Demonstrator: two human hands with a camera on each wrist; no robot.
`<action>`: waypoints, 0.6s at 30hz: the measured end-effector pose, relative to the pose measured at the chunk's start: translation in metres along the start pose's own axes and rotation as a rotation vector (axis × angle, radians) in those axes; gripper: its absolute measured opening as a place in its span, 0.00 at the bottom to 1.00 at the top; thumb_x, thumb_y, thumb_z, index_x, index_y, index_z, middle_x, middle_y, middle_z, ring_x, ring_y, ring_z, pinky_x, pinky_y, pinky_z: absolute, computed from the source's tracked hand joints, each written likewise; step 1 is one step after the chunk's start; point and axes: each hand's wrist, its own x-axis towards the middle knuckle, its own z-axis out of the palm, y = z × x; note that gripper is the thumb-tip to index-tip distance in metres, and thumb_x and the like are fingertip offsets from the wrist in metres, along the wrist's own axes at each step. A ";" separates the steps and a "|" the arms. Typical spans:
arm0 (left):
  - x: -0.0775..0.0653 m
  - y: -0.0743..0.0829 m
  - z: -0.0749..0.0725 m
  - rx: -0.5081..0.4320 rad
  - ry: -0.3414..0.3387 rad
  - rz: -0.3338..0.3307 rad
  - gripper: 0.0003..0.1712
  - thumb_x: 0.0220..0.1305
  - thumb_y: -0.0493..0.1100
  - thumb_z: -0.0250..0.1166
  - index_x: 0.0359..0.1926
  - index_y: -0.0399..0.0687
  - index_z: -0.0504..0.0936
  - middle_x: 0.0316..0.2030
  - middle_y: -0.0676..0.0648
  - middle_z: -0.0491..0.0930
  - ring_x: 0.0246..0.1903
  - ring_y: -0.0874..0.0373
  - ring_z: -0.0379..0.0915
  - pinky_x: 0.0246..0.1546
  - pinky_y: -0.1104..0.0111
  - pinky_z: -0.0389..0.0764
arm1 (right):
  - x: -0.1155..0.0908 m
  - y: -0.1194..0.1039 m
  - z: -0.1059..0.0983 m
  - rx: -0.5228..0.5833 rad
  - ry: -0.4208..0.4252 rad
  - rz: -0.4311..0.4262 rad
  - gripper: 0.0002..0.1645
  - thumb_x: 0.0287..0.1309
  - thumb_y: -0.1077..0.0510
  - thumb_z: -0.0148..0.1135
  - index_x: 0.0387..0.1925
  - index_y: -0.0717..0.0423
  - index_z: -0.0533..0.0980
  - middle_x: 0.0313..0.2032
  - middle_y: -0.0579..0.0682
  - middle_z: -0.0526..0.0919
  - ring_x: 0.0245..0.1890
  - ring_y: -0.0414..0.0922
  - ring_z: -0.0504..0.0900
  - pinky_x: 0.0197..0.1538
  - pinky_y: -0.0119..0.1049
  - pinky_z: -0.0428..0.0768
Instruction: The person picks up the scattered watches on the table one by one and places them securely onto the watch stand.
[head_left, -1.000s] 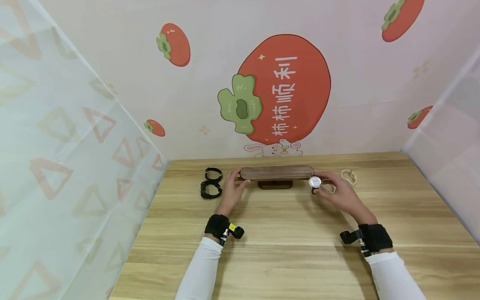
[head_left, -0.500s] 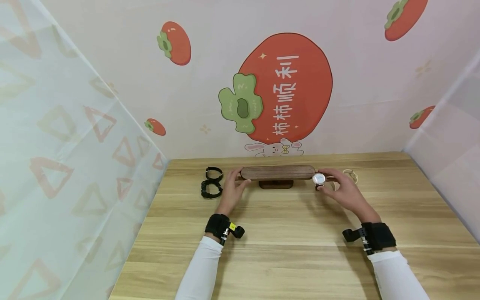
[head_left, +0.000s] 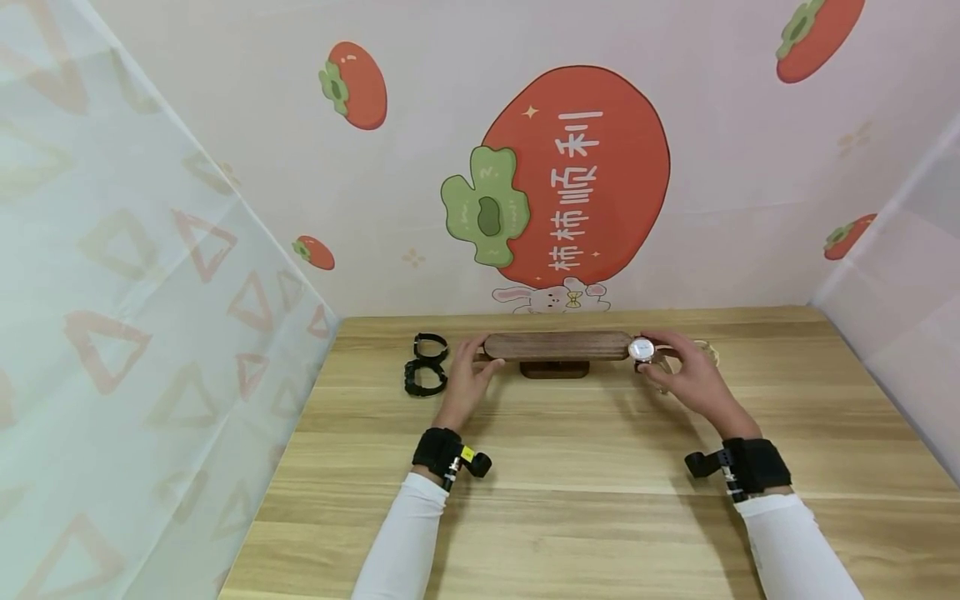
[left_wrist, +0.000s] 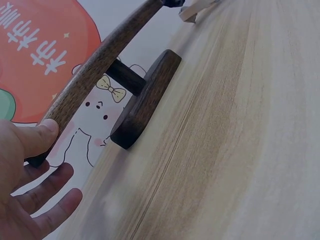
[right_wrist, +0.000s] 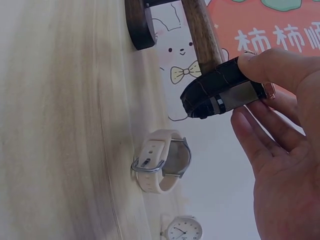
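Observation:
A dark wooden watch stand point(head_left: 557, 346) has a long rounded bar on a short post and an oval base point(left_wrist: 150, 100). My left hand point(head_left: 467, 385) grips the bar's left end, thumb on top, the lower fingers spread loosely below. At the opposite end, my right hand point(head_left: 693, 382) pinches a watch point(head_left: 641, 349) with a round white dial and dark strap. In the right wrist view its strap point(right_wrist: 212, 86) forms a closed loop that overlaps the bar's tip. The dial is turned away from that camera.
Two black watches, one point(head_left: 430, 347) behind the other point(head_left: 425, 380), lie left of my left hand. Below my right hand a pale-strapped watch point(right_wrist: 159, 162) stands on its side, with another white-dialled watch point(right_wrist: 185, 230) beyond it. A printed backdrop point(head_left: 420, 192) rises behind the table point(head_left: 555, 517).
My right hand has shifted slightly right and back with the watch, from overlapping the bar's right part to its very tip. My left hand stays on the left end.

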 end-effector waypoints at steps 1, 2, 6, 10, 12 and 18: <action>0.000 0.000 0.000 -0.003 0.000 -0.001 0.37 0.76 0.48 0.68 0.80 0.49 0.68 0.74 0.37 0.66 0.68 0.39 0.70 0.64 0.48 0.83 | 0.001 0.000 0.000 -0.003 -0.001 0.005 0.35 0.59 0.71 0.76 0.67 0.67 0.76 0.59 0.64 0.82 0.54 0.32 0.78 0.58 0.18 0.78; 0.000 0.000 0.000 -0.006 0.001 -0.002 0.37 0.76 0.47 0.68 0.80 0.49 0.68 0.74 0.37 0.66 0.68 0.38 0.70 0.64 0.48 0.83 | 0.002 -0.001 0.000 -0.005 -0.003 0.012 0.35 0.59 0.71 0.76 0.67 0.66 0.76 0.59 0.64 0.82 0.55 0.36 0.79 0.59 0.22 0.80; 0.000 -0.001 0.001 -0.009 0.004 -0.002 0.37 0.75 0.47 0.69 0.80 0.50 0.68 0.74 0.37 0.66 0.67 0.38 0.70 0.64 0.48 0.83 | 0.004 0.000 0.000 -0.007 -0.021 0.062 0.35 0.61 0.70 0.75 0.69 0.66 0.74 0.62 0.65 0.81 0.60 0.57 0.82 0.65 0.49 0.82; 0.000 -0.002 0.001 -0.011 0.004 0.006 0.37 0.75 0.48 0.69 0.79 0.50 0.68 0.72 0.37 0.68 0.66 0.40 0.71 0.63 0.49 0.84 | 0.007 0.000 0.002 0.019 -0.039 0.111 0.35 0.63 0.70 0.73 0.70 0.66 0.73 0.64 0.66 0.79 0.65 0.65 0.79 0.67 0.62 0.76; 0.001 -0.003 0.001 -0.013 0.005 0.007 0.37 0.75 0.48 0.68 0.79 0.51 0.68 0.71 0.38 0.68 0.66 0.40 0.71 0.63 0.49 0.84 | 0.008 0.001 0.003 0.024 -0.042 0.119 0.35 0.64 0.70 0.73 0.70 0.66 0.73 0.65 0.67 0.78 0.65 0.66 0.78 0.68 0.63 0.76; 0.001 -0.003 0.001 0.009 0.007 0.002 0.37 0.75 0.48 0.68 0.80 0.50 0.68 0.70 0.39 0.70 0.65 0.41 0.72 0.63 0.50 0.84 | 0.010 0.005 0.007 0.013 -0.047 0.119 0.35 0.64 0.70 0.72 0.71 0.66 0.72 0.65 0.68 0.77 0.66 0.67 0.77 0.68 0.62 0.77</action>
